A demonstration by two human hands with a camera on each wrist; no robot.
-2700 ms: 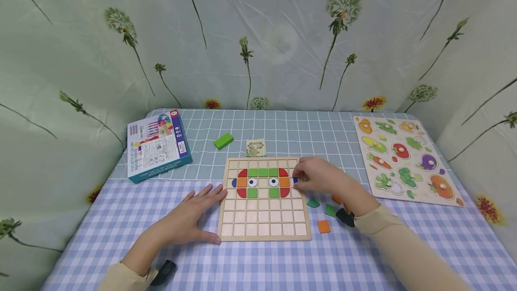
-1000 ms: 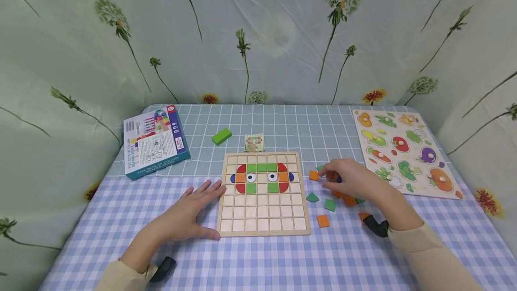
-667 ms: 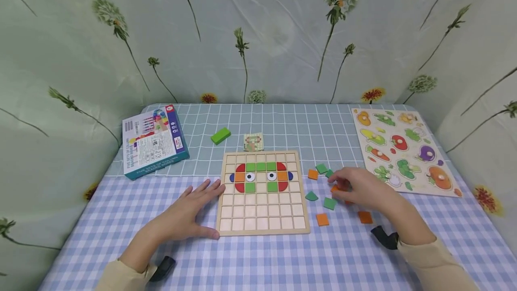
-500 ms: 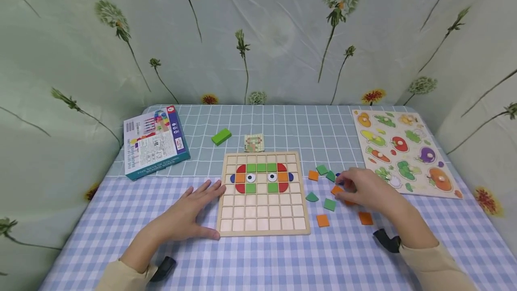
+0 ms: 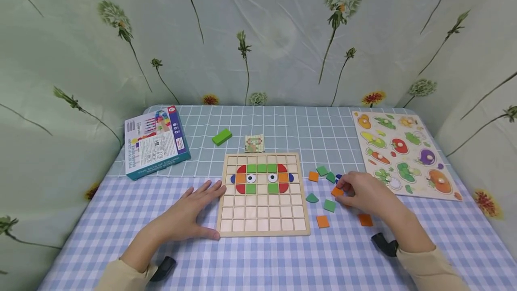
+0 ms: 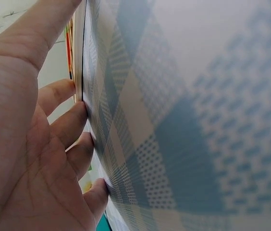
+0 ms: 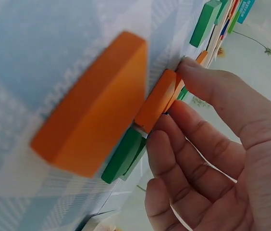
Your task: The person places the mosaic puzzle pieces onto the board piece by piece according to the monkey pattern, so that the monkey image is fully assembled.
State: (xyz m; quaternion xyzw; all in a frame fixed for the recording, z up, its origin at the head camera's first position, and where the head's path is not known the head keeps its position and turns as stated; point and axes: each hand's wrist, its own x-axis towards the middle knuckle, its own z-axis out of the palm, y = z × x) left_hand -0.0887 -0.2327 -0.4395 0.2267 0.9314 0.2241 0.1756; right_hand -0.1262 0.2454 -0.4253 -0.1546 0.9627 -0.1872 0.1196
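Note:
A wooden grid board (image 5: 262, 233) lies in the middle of the head view, with red, green, orange and blue pieces and two eye discs (image 5: 251, 178) set in its upper part. My left hand (image 5: 183, 213) spreads its fingers along the board's left edge, thumb at the lower left corner; the left wrist view shows these fingertips against the edge. Right of the board, my right hand (image 5: 365, 193) pinches an orange square tile (image 5: 337, 191) between thumb and forefinger, low over the cloth. In the right wrist view, another orange tile (image 7: 97, 106) lies close to the camera.
Loose green tiles (image 5: 329, 205) and orange tiles (image 5: 323, 221) lie about the right hand. Behind the board are a small pattern card (image 5: 254, 143) and a green block (image 5: 222, 137). A boxed toy (image 5: 155, 143) stands left, a vegetable puzzle board (image 5: 404, 156) right.
The right hand has left the board's right edge, where a blue piece now sits, and moved right among the loose tiles, taking hold of an orange one. The left hand stays put.

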